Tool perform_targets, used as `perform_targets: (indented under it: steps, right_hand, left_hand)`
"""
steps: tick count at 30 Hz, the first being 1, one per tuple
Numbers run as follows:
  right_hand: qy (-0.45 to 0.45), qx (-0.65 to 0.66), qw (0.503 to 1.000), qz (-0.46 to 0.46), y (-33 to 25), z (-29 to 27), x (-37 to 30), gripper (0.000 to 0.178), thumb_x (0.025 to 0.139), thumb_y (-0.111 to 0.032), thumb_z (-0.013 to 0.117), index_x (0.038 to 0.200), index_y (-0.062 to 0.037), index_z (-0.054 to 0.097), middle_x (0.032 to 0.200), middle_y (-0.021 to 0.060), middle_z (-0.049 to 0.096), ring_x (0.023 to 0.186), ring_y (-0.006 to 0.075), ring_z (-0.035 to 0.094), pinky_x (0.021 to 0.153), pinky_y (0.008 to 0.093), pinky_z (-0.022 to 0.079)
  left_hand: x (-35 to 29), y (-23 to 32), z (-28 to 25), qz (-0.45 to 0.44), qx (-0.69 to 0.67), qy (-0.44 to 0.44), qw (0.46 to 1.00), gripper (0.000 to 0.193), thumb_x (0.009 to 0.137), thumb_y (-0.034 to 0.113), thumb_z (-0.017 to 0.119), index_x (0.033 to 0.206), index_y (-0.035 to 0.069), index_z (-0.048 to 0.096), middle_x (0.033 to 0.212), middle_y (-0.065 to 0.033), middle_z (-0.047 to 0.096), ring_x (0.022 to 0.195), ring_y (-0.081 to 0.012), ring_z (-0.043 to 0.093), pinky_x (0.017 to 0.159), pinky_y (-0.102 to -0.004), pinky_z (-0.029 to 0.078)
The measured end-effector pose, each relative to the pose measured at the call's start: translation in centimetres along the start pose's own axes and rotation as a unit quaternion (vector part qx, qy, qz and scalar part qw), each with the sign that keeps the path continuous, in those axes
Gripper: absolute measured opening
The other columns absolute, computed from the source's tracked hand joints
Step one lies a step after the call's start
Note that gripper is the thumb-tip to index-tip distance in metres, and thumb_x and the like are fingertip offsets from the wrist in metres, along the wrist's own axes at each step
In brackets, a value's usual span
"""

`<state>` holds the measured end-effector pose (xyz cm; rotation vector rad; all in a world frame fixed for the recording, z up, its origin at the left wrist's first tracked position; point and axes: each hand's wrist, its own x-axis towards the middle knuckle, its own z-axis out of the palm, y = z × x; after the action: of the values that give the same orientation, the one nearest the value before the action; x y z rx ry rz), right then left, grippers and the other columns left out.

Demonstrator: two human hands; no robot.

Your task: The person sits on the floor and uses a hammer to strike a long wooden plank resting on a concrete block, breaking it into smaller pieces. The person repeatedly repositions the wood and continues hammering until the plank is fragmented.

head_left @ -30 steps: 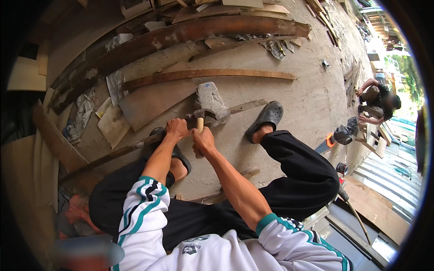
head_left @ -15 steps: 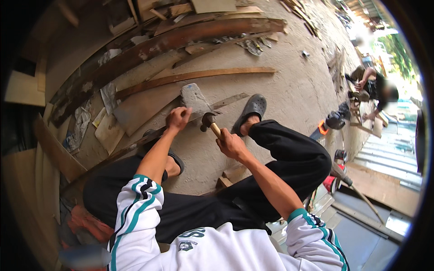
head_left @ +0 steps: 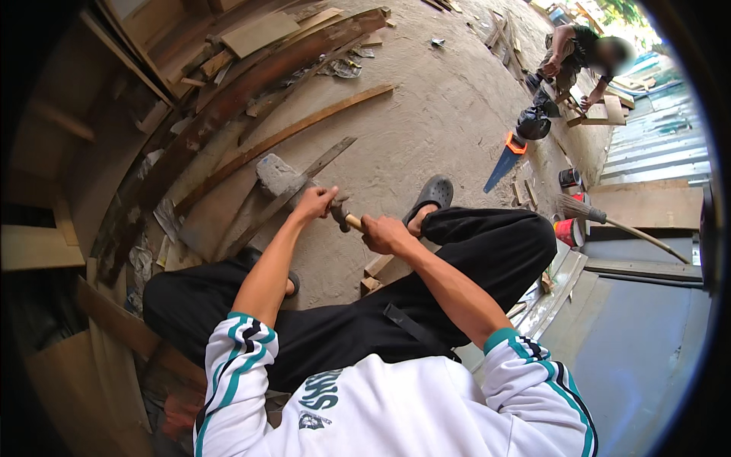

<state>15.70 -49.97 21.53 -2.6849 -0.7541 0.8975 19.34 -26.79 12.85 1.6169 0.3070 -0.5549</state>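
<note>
My right hand (head_left: 384,234) is closed around the wooden handle of a claw hammer (head_left: 340,213), low above the floor between my legs. Beside the hammer's dark metal head is my left hand (head_left: 314,203), its fingertips pinched together. Whatever sits in that pinch, if anything, is too small to make out. A rough grey concrete block (head_left: 277,174) lies on the ground just beyond my left hand. Across its near side runs a thin strip of wood (head_left: 329,157), passing beneath my left wrist toward my left foot.
Loose boards and a long brown beam (head_left: 251,99) lie at the far left. To the right are a handsaw (head_left: 504,164) with an orange handle, a broom (head_left: 586,209), and paint cans (head_left: 569,231). Another person (head_left: 582,57) bends over wood at the far right.
The view has swung to the right, showing more of the saw and broom. My left hand has come away from the block, nearer the hammer head. The right hand keeps its hold on the hammer.
</note>
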Motion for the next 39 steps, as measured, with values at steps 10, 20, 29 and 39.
perform_targets:
  steps: [10, 20, 29, 39]
  right_hand:
    - [-0.029, 0.111, 0.986, 0.122, 3.3, 3.8, 0.9, 0.024, 0.086, -0.018, 0.057, 0.101, 0.0012, 0.062, 0.085, 0.021, 0.07, 0.076, 0.0389, 0.07, 0.067, 0.0492, 0.055]
    - [-0.098, 0.24, 0.933, 0.252, 7.5, 1.4, -1.7, 0.029, 0.09, -0.018, 0.055, 0.106, 0.0041, 0.064, 0.079, 0.0198, 0.07, 0.067, 0.0309, 0.071, 0.057, 0.0416, 0.056]
    - [-0.106, 0.206, 0.95, 0.211, 5.7, 1.7, 0.2, 0.027, 0.084, -0.01, 0.055, 0.103, 0.0013, 0.07, 0.089, 0.0175, 0.073, 0.074, 0.0278, 0.073, 0.068, 0.0412, 0.056]
    - [-0.122, 0.236, 0.947, 0.183, 2.8, 2.1, 2.9, 0.029, 0.088, -0.019, 0.055, 0.096, 0.0057, 0.068, 0.073, 0.0177, 0.07, 0.061, 0.0301, 0.07, 0.054, 0.0419, 0.056]
  left_hand:
    - [0.8, 4.4, 5.3, 0.0, -0.084, 0.12, 0.989, 0.038, 0.093, 0.034, 0.071, 0.072, 0.004, 0.061, 0.063, 0.0001, 0.057, 0.05, -0.0088, 0.048, 0.048, -0.0259, 0.044]
    - [10.2, 13.4, 20.8, 0.061, -0.05, -0.061, 0.995, 0.045, 0.089, 0.034, 0.072, 0.113, -0.004, 0.067, 0.1, -0.015, 0.072, 0.078, -0.016, 0.068, 0.06, -0.0286, 0.056]
    - [12.3, 3.1, 7.1, 0.117, 0.201, 0.078, 0.969, 0.049, 0.087, 0.038, 0.072, 0.117, -0.001, 0.066, 0.099, -0.0149, 0.073, 0.081, -0.0189, 0.07, 0.072, -0.0337, 0.054]
    - [-7.3, -15.7, -9.2, -0.311, -0.257, 0.42, 0.813, 0.038, 0.096, 0.033, 0.063, 0.117, 0.002, 0.058, 0.096, -0.007, 0.066, 0.077, -0.0184, 0.064, 0.065, -0.0323, 0.054]
